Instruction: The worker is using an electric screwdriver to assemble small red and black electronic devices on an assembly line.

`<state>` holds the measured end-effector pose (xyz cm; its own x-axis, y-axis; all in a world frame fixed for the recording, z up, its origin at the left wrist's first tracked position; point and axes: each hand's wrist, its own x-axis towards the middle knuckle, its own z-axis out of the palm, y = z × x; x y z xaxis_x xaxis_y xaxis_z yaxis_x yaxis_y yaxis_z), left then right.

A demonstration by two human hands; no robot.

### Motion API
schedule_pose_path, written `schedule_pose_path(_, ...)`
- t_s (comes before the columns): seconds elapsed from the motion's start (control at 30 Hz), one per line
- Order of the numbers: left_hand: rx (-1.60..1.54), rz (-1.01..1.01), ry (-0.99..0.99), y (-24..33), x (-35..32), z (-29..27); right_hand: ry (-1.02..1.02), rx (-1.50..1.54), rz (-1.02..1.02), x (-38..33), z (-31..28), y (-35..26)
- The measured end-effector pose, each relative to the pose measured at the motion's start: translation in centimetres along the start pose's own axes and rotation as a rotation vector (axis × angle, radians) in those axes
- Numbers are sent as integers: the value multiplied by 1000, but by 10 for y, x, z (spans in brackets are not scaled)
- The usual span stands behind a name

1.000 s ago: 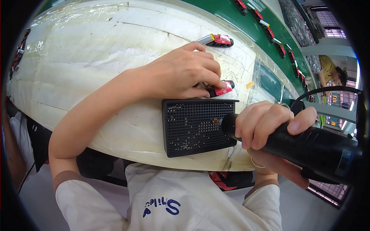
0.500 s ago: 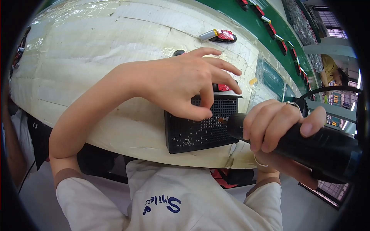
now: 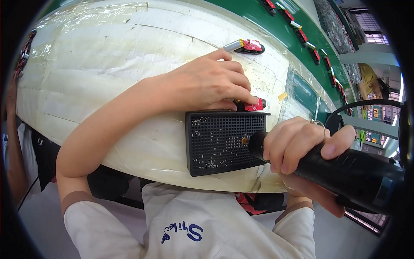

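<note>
In my right hand (image 3: 299,144) is a black electric screwdriver (image 3: 345,172), held nearly level with the fingers wrapped round its body. Its brown-tipped nose (image 3: 246,141) points left, over a black perforated tray (image 3: 192,144). Small silver screws (image 3: 212,164) lie scattered in the tray, and several stand in its holes. Beyond the tray's far edge, my left hand (image 3: 211,84) curls over a small red-and-black assembly (image 3: 254,105). A fingertip rests on its red board and the thumb is on the near side. My palm and fingers hide the assembly's left part.
Another red-and-black assembly (image 3: 252,46) with a silver cylinder lies farther back on the taped whitish table (image 3: 99,60). A green belt (image 3: 297,47) carrying several similar assemblies runs along the far right. A black cable (image 3: 366,99) arches at right. Another person (image 3: 371,82) is in the right background.
My left hand has moved from above the tray to the assembly behind it, its spread fingers now curled. The screwdriver's nose has shifted slightly left and down. The screws at the tray's left now show.
</note>
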<state>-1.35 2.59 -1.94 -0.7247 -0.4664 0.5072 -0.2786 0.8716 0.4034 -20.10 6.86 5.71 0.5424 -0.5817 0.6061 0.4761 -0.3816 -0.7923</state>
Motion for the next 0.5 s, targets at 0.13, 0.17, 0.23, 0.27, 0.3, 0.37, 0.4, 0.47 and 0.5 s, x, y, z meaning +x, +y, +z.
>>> schedule_pose_path(0.13, 2, 7, 13, -2, 2, 2, -34, -38, -42, 13, -6, -15)
schedule_pose_path(0.17, -6, 17, 10, -3, 6, 3, -55, -93, -63, 19, -10, -22)
schedule_pose_path(0.23, -8, 22, 5, -3, 7, 3, -5, -145, -102, 22, -10, -21)
schedule_pose_path(0.27, -2, 8, 1, -3, 4, 3, -2, -162, -95, 22, -13, -16)
schedule_pose_path(0.3, 3, -5, -3, -3, 2, 2, 3, -144, -77, 21, -16, -11)
schedule_pose_path(0.37, 1, -5, 10, -3, 1, 3, 7, -132, -56, 18, -20, -4)
schedule_pose_path(0.4, -2, -7, 22, -3, 0, 4, 6, -122, -49, 17, -21, -1)
schedule_pose_path(0.47, -2, 1, 28, -3, 2, 5, 6, -119, -45, 16, -24, 4)
schedule_pose_path(0.5, -2, 4, 32, -3, 2, 6, -10, -118, -46, 17, -25, 6)
